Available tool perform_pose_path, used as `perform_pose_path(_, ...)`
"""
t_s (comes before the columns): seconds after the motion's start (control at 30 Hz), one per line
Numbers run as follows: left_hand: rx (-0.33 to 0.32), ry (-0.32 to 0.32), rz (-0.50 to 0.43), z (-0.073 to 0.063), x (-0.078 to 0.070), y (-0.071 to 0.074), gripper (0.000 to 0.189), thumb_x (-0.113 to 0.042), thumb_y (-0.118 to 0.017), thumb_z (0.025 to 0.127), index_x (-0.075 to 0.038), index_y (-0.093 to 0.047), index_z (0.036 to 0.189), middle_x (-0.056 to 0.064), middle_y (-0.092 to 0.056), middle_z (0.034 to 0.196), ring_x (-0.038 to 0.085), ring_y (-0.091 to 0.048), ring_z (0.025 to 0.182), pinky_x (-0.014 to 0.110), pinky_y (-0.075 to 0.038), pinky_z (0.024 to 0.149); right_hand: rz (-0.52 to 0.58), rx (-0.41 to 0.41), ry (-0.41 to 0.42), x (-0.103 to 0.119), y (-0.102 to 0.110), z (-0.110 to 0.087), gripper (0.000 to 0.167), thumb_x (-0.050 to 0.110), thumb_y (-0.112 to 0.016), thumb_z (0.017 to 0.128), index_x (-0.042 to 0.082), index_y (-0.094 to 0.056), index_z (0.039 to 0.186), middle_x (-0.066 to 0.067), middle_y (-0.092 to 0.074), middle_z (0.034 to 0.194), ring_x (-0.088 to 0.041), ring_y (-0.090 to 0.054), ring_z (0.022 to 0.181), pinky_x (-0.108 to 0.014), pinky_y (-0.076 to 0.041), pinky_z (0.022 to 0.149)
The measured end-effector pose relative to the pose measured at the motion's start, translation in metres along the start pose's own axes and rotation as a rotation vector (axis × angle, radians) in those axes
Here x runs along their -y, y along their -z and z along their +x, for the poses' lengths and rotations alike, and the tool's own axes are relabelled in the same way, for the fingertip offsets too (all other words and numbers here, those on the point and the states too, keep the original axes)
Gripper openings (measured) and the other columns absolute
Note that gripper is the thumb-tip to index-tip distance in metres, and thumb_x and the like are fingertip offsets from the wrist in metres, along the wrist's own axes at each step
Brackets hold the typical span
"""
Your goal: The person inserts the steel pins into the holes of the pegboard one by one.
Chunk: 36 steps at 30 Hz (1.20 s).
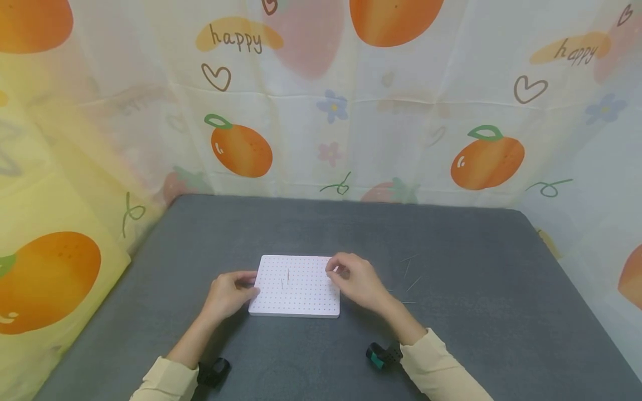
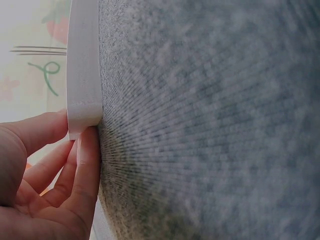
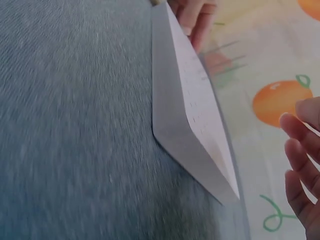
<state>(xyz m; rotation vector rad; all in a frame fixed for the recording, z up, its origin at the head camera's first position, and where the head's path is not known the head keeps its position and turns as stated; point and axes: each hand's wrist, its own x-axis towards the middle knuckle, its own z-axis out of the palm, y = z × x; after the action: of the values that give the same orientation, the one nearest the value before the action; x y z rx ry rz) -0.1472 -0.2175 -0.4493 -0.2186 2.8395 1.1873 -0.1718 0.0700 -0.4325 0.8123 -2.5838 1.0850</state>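
A white board with a grid of small holes lies flat on the table. My left hand pinches its left edge, the thumb at the top rim and the fingers low against the side, as the left wrist view shows. Several thin needles stand upright in the board left of its middle; three dark shafts show from the side. Over the board's right edge is my right hand, thumb and forefinger tips brought close together. Whether a thin needle is between those fingertips, I cannot tell.
Several loose needles lie scattered on the dark grey table, right of my right hand. A patterned curtain with oranges hangs behind the table's far edge. Black wrist devices sit at both cuffs.
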Motion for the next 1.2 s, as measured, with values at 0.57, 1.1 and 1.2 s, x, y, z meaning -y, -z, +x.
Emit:
perform_pose_path(0.57,0.009,0.003,-0.024,-0.003,-0.001,0.000,0.041,-0.009,-0.069,0.077,-0.001,-0.061,0.117,0.016,-0.065,0.105,0.014,-0.060,0.069,0.026,-0.047,0.056,-0.006,0.048,0.021,-0.034,0.049,-0.015,0.013,0.009,-0.065,0.082,0.019,-0.064,0.091,0.012,-0.061,0.085,-0.004,-0.055,0.079,-0.028,-0.047,0.070)
perform_pose_path(1.1,0.006,0.001,-0.025,-0.002,0.000,0.001,0.041,-0.010,-0.070,0.077,-0.002,-0.061,0.117,0.015,-0.065,0.105,0.015,-0.061,0.071,0.025,-0.046,0.055,-0.003,0.056,-0.056,-0.077,0.084,-0.034,0.012,0.012,-0.066,0.084,0.015,-0.064,0.096,0.009,-0.061,0.088,-0.006,-0.055,0.079,-0.031,-0.046,0.069)
perform_pose_path(1.2,0.003,0.002,-0.023,-0.001,-0.001,0.000,0.041,-0.010,-0.070,0.077,-0.002,-0.061,0.117,0.015,-0.065,0.104,0.015,-0.060,0.071,0.024,-0.046,0.055,-0.010,0.080,-0.083,-0.085,0.089,-0.038,0.012,0.014,-0.064,0.086,0.014,-0.064,0.097,0.009,-0.061,0.089,-0.007,-0.055,0.080,-0.032,-0.046,0.070)
